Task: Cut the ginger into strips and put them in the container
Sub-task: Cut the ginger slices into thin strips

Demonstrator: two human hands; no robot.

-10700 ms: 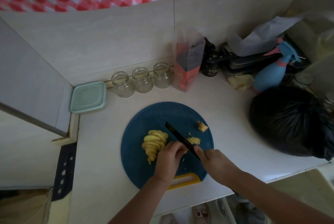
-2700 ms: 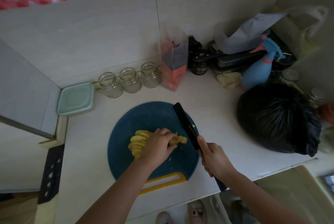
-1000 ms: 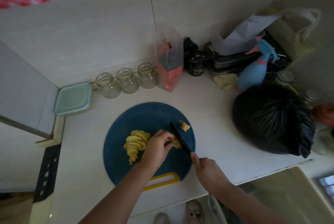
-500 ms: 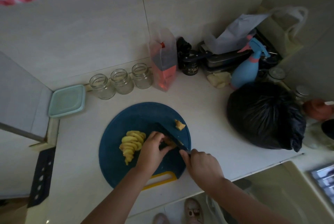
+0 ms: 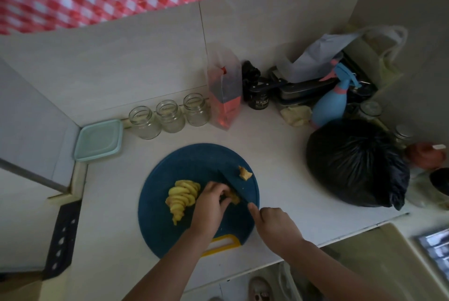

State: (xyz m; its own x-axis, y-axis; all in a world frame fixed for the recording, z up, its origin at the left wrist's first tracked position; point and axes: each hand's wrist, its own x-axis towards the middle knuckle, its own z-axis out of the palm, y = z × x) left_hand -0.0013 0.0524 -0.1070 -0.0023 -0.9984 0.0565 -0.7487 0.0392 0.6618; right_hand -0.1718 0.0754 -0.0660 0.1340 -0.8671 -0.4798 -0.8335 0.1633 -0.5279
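— Where does the ginger stand?

— On the blue board (image 5: 194,160), in three lots. There is a fanned heap of slices (image 5: 183,195) at the left and a small off-cut (image 5: 245,174) near the far right edge. The ginger piece (image 5: 233,198) being worked lies between them. The left grip (image 5: 210,203) has its fingers curled down on that piece, pinning it. The right grip (image 5: 274,224) is closed round the handle of the knife (image 5: 232,184), forefinger laid forward. The blade slants across the board, right against the left fingertips.

— So what makes this stroke a good one?

— I'd say knuckles forward and tips tucked back, since the edge runs so close to them (a dark blade on a dark board is hard to follow). The piece is small, so short, light strokes suit it, with a flat side down so it cannot roll. Even widths now should save trimming later.

— And the container?

— The container (image 5: 98,139) sits at the back left corner of the surface (image 5: 279,155), well apart from the board, with its pale green lid on. My guess is that nothing has gone in yet.

— Anything different from a few seconds ago?

— Then the knife was lifted, broad side showing, out by the board's right rim. Now it is down at the piece. The heap of slices has not shifted, and the lid has stayed put.
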